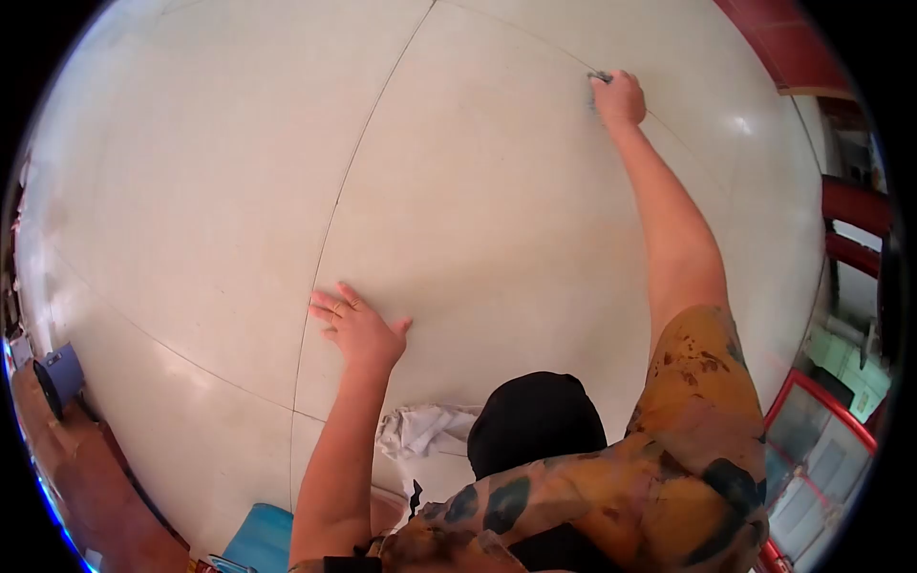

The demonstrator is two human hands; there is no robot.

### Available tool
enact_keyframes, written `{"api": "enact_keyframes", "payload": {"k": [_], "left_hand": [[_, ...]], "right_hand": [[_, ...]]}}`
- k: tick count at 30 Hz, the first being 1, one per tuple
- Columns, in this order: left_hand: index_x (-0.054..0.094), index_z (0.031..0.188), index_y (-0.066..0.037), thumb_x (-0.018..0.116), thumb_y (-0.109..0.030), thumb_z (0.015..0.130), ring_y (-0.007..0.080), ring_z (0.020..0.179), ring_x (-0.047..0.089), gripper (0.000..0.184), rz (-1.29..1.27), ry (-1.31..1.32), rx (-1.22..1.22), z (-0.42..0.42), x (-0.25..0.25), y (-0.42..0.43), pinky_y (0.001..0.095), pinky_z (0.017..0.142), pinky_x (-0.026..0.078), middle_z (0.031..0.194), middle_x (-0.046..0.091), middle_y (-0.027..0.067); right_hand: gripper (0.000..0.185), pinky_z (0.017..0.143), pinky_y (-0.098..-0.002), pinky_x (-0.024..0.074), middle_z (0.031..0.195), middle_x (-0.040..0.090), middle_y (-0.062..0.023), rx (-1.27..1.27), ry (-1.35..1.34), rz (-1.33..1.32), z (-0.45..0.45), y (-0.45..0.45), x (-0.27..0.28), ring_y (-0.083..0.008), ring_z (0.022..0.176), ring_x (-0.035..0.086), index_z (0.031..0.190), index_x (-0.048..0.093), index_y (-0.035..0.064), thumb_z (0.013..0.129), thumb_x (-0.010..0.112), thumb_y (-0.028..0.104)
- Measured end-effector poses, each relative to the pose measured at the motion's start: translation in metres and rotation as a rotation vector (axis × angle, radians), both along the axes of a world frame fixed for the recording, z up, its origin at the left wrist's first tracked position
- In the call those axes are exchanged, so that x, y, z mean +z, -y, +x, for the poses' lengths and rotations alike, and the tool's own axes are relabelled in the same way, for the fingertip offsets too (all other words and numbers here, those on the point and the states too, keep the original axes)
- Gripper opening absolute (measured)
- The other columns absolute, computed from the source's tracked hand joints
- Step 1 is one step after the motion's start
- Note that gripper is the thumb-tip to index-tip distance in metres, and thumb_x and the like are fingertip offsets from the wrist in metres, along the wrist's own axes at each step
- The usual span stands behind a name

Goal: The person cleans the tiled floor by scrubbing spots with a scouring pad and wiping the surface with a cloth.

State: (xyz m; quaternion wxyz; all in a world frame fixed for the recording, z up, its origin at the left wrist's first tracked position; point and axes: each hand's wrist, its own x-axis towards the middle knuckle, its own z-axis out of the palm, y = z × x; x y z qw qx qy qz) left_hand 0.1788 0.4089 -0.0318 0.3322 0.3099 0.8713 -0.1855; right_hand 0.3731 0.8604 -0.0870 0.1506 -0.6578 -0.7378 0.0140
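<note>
My right hand (pixel 623 98) is closed round a small dark grey, rough-looking pad (pixel 599 77) and presses it against the pale tiled surface (pixel 478 191), near a tile joint at the upper right. Most of the pad is hidden under the fingers. My left hand (pixel 360 327) rests on the same surface at lower centre with its fingers spread and nothing in it, beside another dark joint line. A ring shows on one finger. Below and right of the left hand lies a crumpled whitish cloth (pixel 425 430).
A black rounded thing (pixel 537 420) is by my body at bottom centre. A blue object (pixel 260 537) is at the bottom left, a blue-grey one (pixel 63 374) at the far left. Red-framed furniture (pixel 831 411) stands at right, a red panel (pixel 778 43) above.
</note>
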Motion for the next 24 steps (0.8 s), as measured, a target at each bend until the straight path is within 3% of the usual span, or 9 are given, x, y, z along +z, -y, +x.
{"api": "enact_keyframes", "payload": {"k": [1, 4, 8, 11, 12, 15, 18, 21, 24], "left_hand": [[-0.002, 0.142, 0.01, 0.073, -0.047, 0.073, 0.0567, 0.134, -0.001, 0.117, -0.001, 0.001, 0.002, 0.0, 0.001, 0.0, 0.0597, 0.102, 0.028, 0.142, -0.009, 0.0419], [-0.003, 0.141, 0.01, 0.073, -0.047, 0.073, 0.0572, 0.134, -0.002, 0.118, 0.009, 0.006, 0.007, -0.001, 0.001, 0.0, 0.0609, 0.102, 0.028, 0.142, -0.009, 0.042], [-0.003, 0.141, 0.011, 0.073, -0.047, 0.073, 0.0578, 0.133, -0.003, 0.118, 0.026, 0.006, 0.002, -0.001, 0.0, 0.006, 0.0621, 0.101, 0.027, 0.142, -0.009, 0.0421], [-0.003, 0.141, 0.01, 0.073, -0.047, 0.072, 0.0575, 0.133, -0.003, 0.117, 0.014, 0.017, 0.008, -0.002, -0.003, 0.0, 0.0621, 0.102, 0.026, 0.142, -0.008, 0.0421], [-0.003, 0.141, 0.01, 0.073, -0.047, 0.072, 0.0574, 0.133, -0.003, 0.117, -0.008, 0.022, 0.007, -0.002, -0.003, 0.001, 0.062, 0.102, 0.025, 0.142, -0.008, 0.042], [-0.002, 0.142, 0.01, 0.073, -0.047, 0.072, 0.0567, 0.134, -0.001, 0.117, -0.007, 0.018, 0.016, -0.005, -0.002, 0.001, 0.0613, 0.102, 0.025, 0.142, -0.007, 0.0418], [-0.001, 0.142, 0.01, 0.074, -0.047, 0.072, 0.0562, 0.134, -0.001, 0.117, 0.017, 0.041, 0.052, -0.005, -0.003, 0.001, 0.0611, 0.103, 0.024, 0.143, -0.007, 0.0415], [0.0, 0.142, 0.01, 0.074, -0.046, 0.072, 0.0565, 0.134, 0.0, 0.116, 0.026, 0.036, 0.034, -0.006, -0.001, 0.003, 0.0612, 0.102, 0.025, 0.143, -0.006, 0.0416], [0.002, 0.142, 0.01, 0.075, -0.045, 0.072, 0.0571, 0.134, 0.001, 0.115, 0.018, 0.029, 0.038, -0.007, 0.0, 0.003, 0.0614, 0.101, 0.027, 0.142, -0.005, 0.0419]], "right_hand": [[0.023, 0.072, -0.0431, 0.0511, 0.096, 0.063, -0.0062, -0.099, 0.08, -0.069, 0.003, -0.009, 0.0, -0.0293, 0.089, 0.06, 0.091, 0.068, 0.0127, 0.075, 0.065, 0.03], [0.022, 0.074, -0.0427, 0.0519, 0.099, 0.062, -0.0066, 0.101, 0.23, 0.093, -0.049, -0.013, -0.019, -0.0281, 0.093, 0.058, 0.091, 0.068, 0.0133, 0.074, 0.067, 0.028], [0.014, 0.073, -0.0395, 0.0518, 0.099, 0.061, -0.0057, 0.469, 0.035, 0.095, -0.115, 0.026, -0.013, -0.0263, 0.097, 0.056, 0.086, 0.068, 0.013, 0.076, 0.064, 0.022], [0.012, 0.072, -0.0398, 0.0517, 0.097, 0.061, -0.0056, 0.787, 0.089, 0.025, -0.101, 0.05, -0.006, -0.0275, 0.094, 0.057, 0.085, 0.067, 0.0121, 0.078, 0.061, 0.02], [0.012, 0.072, -0.0405, 0.0519, 0.097, 0.06, -0.0053, 0.605, 0.132, 0.015, -0.103, 0.036, -0.015, -0.0275, 0.094, 0.057, 0.087, 0.066, 0.0135, 0.081, 0.058, 0.019], [0.013, 0.074, -0.0435, 0.0514, 0.096, 0.061, -0.003, 0.398, 0.445, 0.047, -0.115, -0.021, 0.0, -0.0265, 0.097, 0.056, 0.093, 0.063, 0.0161, 0.081, 0.06, 0.018], [0.015, 0.074, -0.0417, 0.0519, 0.102, 0.061, -0.0065, 0.416, 0.248, -0.084, -0.119, 0.016, 0.0, -0.0296, 0.1, 0.056, 0.094, 0.063, 0.0115, 0.085, 0.053, 0.019], [0.017, 0.075, -0.0416, 0.0521, 0.104, 0.061, -0.0075, 0.702, 0.199, -0.058, -0.093, 0.029, 0.0, -0.0306, 0.101, 0.057, 0.096, 0.062, 0.0077, 0.085, 0.052, 0.017], [0.015, 0.076, -0.0406, 0.052, 0.103, 0.061, -0.0065, 0.4, 0.505, -0.072, -0.11, -0.019, 0.01, -0.029, 0.102, 0.057, 0.094, 0.063, 0.0078, 0.084, 0.055, 0.016]]}}
